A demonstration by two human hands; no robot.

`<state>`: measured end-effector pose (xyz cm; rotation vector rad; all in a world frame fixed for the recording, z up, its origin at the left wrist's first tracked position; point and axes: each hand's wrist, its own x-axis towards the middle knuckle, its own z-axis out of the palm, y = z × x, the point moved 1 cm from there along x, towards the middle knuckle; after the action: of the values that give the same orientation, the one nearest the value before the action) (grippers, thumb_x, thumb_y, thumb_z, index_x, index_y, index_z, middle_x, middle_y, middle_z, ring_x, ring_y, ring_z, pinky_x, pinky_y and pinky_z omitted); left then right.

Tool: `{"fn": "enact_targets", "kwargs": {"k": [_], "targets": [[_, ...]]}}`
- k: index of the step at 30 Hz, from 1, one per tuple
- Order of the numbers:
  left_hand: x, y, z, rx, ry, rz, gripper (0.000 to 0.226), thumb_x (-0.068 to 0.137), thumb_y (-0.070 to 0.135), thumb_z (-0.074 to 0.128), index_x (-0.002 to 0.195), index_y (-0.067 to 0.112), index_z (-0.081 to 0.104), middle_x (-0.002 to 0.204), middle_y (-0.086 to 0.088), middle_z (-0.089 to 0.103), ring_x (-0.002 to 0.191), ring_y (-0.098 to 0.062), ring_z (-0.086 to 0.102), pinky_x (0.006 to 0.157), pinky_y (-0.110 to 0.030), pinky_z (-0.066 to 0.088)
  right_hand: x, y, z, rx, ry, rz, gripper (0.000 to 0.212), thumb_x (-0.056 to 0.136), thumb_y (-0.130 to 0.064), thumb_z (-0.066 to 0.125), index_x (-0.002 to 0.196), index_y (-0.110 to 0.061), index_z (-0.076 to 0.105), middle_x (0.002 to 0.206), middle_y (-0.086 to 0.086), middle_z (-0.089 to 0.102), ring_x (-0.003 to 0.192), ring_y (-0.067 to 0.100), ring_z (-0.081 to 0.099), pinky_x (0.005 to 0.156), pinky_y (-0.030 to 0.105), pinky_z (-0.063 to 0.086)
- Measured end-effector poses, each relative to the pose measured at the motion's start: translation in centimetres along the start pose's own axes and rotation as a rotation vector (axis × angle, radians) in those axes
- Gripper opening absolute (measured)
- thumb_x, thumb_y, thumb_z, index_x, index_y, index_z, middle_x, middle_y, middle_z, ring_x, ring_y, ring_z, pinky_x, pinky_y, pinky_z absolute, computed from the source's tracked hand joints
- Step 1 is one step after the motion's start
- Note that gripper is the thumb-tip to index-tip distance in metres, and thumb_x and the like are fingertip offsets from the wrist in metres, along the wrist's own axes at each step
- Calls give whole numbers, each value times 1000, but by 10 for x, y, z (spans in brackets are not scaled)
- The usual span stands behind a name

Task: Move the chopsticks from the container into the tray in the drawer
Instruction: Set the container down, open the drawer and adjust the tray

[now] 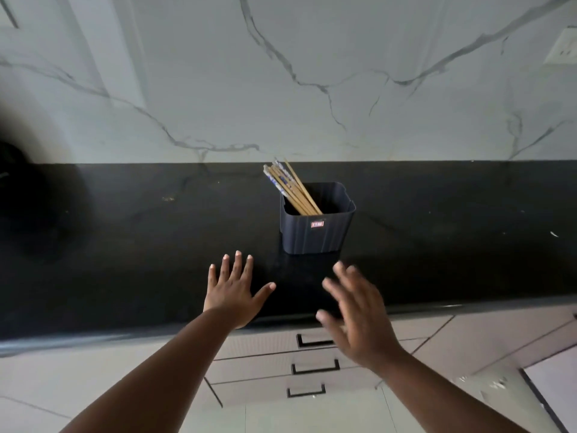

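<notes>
A dark blue ribbed container (pixel 316 233) stands on the black countertop (pixel 140 245), with several wooden chopsticks (pixel 290 189) leaning out of it to the upper left. My left hand (pixel 233 292) lies flat on the counter with fingers spread, just left of and nearer than the container. My right hand (pixel 359 314) hovers open and blurred over the counter's front edge, nearer than and slightly right of the container, holding nothing. Below the counter are three shut drawers; the top drawer (pixel 265 342) is partly hidden by my right hand. No tray is visible.
A marble wall (pixel 281 73) rises behind the counter, with a socket (pixel 562 46) at the far right. A dark, blurred object (pixel 18 189) sits at the counter's left end. The middle drawer (pixel 315 367) and lower drawer (pixel 306 390) have black handles. Pale floor lies below.
</notes>
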<state>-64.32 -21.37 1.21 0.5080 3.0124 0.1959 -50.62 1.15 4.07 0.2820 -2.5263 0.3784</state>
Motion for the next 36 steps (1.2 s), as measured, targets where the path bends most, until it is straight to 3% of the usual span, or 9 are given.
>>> {"fn": "enact_targets", "kwargs": {"k": [3,6,9,11,13,22,27,36], "targets": [[-3,1,4,-14,56,4,101,73,83,-9,154,23,-1,163,-2,-6,148,-24,-12,118,-45,-7,-36,-13,18,-19,-199,-242,34,91,-41,56,118,-19,59,126,8,61,110,29,55,92,40,43],[-3,0,4,-52,102,-1,94,79,81,2,154,25,7,163,0,1,148,-22,-9,119,-42,-6,-53,-11,41,-16,-399,-211,23,91,-39,54,105,-21,60,108,-1,60,94,22,57,79,34,48],[0,-1,3,-74,131,-15,89,82,78,11,153,26,15,162,1,9,149,-20,-3,119,-42,-4,-56,1,66,-84,-570,-25,41,90,-42,52,122,-18,58,121,2,60,104,25,61,85,36,51],[1,-1,3,-79,132,-22,89,81,79,14,153,27,17,162,3,10,149,-19,-2,120,-42,-4,-58,12,83,-122,-707,77,53,95,-45,43,139,-16,45,137,4,53,123,27,51,99,39,42],[1,-1,2,-88,135,-29,89,81,79,16,153,28,18,162,4,11,149,-18,-1,120,-41,-3,-63,23,97,-140,-786,135,55,98,-46,34,143,-16,37,143,5,48,130,27,43,105,38,34],[-4,-1,-4,-258,227,-21,80,82,71,36,146,24,38,156,5,30,148,-16,12,120,-39,2,-80,29,117,-170,-736,189,61,95,-55,35,138,-12,40,139,12,50,128,30,43,108,41,29],[-5,-2,-5,-289,275,-24,76,84,67,41,145,23,41,155,5,33,147,-15,14,120,-37,4,-80,32,111,-203,-722,159,60,91,-62,41,121,-11,48,118,10,60,111,31,52,98,43,34],[-9,0,-4,-309,345,-68,75,83,67,43,143,22,44,153,5,37,146,-15,17,118,-33,5,-108,24,100,-143,-586,132,41,101,-45,33,105,-13,57,97,8,66,91,30,59,83,41,38]]}}
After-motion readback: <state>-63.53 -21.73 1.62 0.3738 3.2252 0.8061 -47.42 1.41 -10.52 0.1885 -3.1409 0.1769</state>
